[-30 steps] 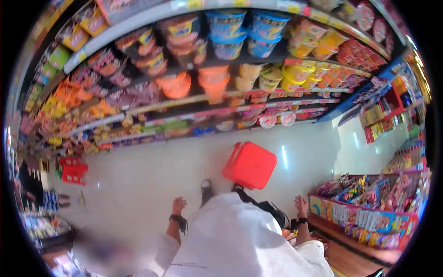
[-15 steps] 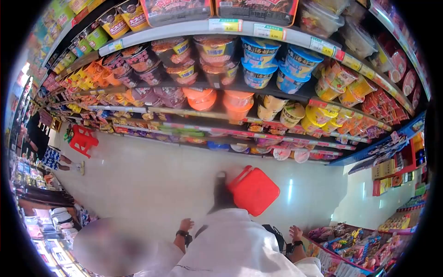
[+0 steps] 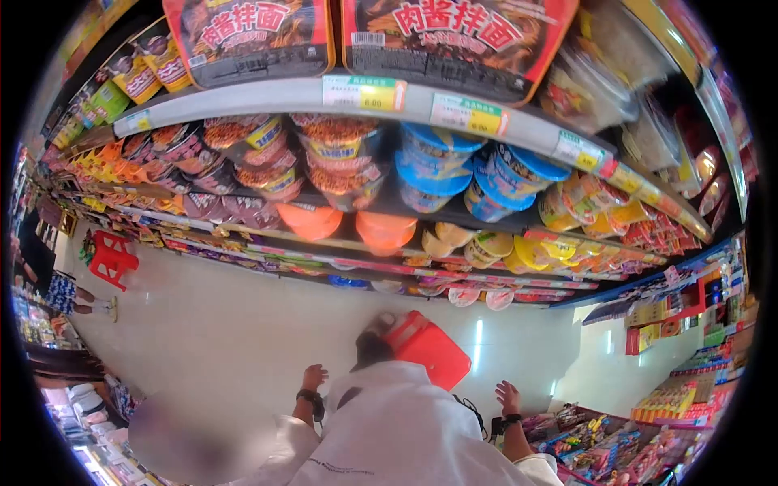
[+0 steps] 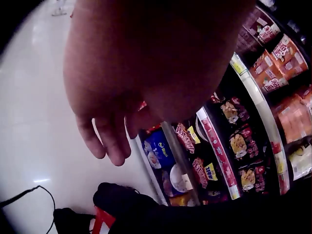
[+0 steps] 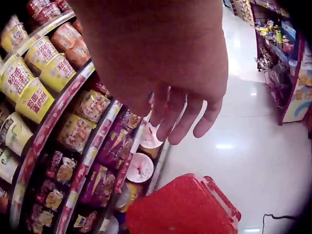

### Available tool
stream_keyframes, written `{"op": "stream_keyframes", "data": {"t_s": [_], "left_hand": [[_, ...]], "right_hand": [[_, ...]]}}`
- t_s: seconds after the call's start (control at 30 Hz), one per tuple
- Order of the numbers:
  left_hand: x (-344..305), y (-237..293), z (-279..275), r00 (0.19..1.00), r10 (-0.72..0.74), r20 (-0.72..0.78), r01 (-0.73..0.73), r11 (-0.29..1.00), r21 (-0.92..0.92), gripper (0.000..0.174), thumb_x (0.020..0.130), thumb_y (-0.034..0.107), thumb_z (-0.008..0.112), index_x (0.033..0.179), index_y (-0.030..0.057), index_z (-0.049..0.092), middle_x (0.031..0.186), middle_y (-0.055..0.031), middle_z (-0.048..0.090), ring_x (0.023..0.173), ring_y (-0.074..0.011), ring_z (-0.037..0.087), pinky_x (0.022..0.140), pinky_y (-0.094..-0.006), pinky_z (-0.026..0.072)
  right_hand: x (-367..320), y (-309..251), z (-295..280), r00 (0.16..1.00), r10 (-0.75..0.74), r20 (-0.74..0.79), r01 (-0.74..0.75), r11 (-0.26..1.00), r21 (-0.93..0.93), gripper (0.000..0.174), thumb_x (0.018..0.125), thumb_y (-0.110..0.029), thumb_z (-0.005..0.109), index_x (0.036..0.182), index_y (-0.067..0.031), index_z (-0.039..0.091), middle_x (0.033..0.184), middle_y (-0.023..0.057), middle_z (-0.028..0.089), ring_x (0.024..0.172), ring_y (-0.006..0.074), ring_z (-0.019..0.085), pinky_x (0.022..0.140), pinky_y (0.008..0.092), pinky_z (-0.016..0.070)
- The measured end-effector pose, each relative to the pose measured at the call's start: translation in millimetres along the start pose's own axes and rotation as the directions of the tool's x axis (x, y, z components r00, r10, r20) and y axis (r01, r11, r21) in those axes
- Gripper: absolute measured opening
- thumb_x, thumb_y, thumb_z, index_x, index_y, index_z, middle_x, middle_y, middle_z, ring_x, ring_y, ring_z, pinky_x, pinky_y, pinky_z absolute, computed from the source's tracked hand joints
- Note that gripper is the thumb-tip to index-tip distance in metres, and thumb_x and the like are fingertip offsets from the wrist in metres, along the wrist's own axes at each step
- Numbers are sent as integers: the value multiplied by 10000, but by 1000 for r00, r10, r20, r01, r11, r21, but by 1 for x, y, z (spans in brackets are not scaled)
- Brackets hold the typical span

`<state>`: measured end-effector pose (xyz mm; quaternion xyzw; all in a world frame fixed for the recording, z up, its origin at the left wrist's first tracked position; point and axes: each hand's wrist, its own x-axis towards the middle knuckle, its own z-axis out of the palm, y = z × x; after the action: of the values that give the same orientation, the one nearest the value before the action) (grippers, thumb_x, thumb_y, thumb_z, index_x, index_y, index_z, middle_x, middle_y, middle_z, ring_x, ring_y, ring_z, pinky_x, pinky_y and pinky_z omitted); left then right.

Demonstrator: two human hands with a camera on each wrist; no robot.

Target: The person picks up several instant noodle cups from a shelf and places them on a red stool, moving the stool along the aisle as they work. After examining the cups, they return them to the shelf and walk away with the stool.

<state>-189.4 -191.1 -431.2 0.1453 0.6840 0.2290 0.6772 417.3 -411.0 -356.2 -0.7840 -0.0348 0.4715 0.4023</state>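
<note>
My left hand (image 3: 314, 377) hangs in the air at the left of my shirt, holding nothing. In the left wrist view its fingers (image 4: 116, 146) dangle loosely, with the lower shelves behind them. My right hand (image 3: 508, 396) is raised at the other side, also holding nothing. In the right wrist view the fingers (image 5: 187, 119) point down, slightly spread, above and apart from a red plastic stool (image 5: 183, 209). That stool stands on the floor before me, and my dark-clad leg (image 3: 373, 347) overlaps its left side in the head view.
Shelves ahead hold blue noodle tubs (image 3: 433, 166), orange tubs (image 3: 386, 232) and boxed noodles (image 3: 454, 40). Packed toys or sweets (image 3: 596, 441) fill a display bin at right. Another red stool (image 3: 113, 259) stands far left, near a person's legs (image 3: 85, 300).
The shelves look larger and lower in the head view as I come closer. My leg has moved forward beside the stool. Both hands stay empty at my sides.
</note>
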Motion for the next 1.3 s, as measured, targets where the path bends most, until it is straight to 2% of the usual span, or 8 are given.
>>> {"op": "stream_keyframes", "data": {"t_s": [0.03,0.13,0.17,0.4,0.43,0.67,1.07,1.3], "left_hand": [[7,13,7,1000,25,-12,-26,999,-39,304,945,154,470,1198,8,553,899,-148,693,647,-222,657,505,-283,478],[31,43,23,990,131,-45,-118,969,218,308,945,164,460,1182,-2,563,893,-145,699,642,-219,661,515,-293,483],[41,50,29,990,92,-112,-84,994,75,320,944,193,469,1167,-10,577,890,-147,703,659,-215,672,519,-291,485],[85,101,60,982,164,-90,-157,985,76,342,936,220,509,1188,-6,558,905,-150,698,676,-196,666,541,-283,479],[95,101,59,984,180,-4,-180,983,-43,324,945,211,497,1182,0,561,918,-144,695,684,-190,661,551,-283,477],[67,111,71,964,248,-93,-240,966,95,312,957,209,469,1170,4,570,902,-136,695,674,-186,657,555,-291,485],[-35,-46,-16,985,96,-141,-73,984,162,304,950,197,486,1156,-3,586,887,-133,699,651,-189,658,507,-280,496],[-98,-141,-76,983,-85,-161,99,992,83,286,923,194,518,1146,39,607,948,-129,691,699,-223,667,528,-325,509]], "right_hand": [[6,-13,6,1000,-11,-2,11,1000,-7,484,943,-424,534,1298,-95,543,1197,88,651,1027,224,622,845,396,471],[21,-44,20,1000,6,-27,-7,1000,-10,518,934,-451,541,1308,-93,533,1205,95,645,1045,230,618,859,400,470],[27,-52,24,999,19,-34,-19,1000,-13,559,925,-477,551,1328,-91,515,1224,99,633,1061,235,615,863,398,471],[45,-101,58,999,-43,4,43,998,39,566,926,-470,556,1342,-91,505,1253,88,619,1088,231,603,869,393,465],[47,-103,60,999,-41,-1,41,998,36,563,927,-469,553,1342,-91,506,1252,85,619,1086,228,603,864,389,467],[37,-79,50,1000,-15,-19,16,999,31,534,940,-450,528,1340,-96,513,1253,81,623,1077,221,610,837,371,476],[-4,73,-51,995,94,-29,-95,995,-10,517,925,-452,542,1321,-120,530,1239,72,630,1054,222,611,824,387,470],[-33,135,-71,992,129,-19,-129,992,-16,479,916,-415,578,1292,-120,546,1171,59,659,932,205,646,675,334,476]]}}
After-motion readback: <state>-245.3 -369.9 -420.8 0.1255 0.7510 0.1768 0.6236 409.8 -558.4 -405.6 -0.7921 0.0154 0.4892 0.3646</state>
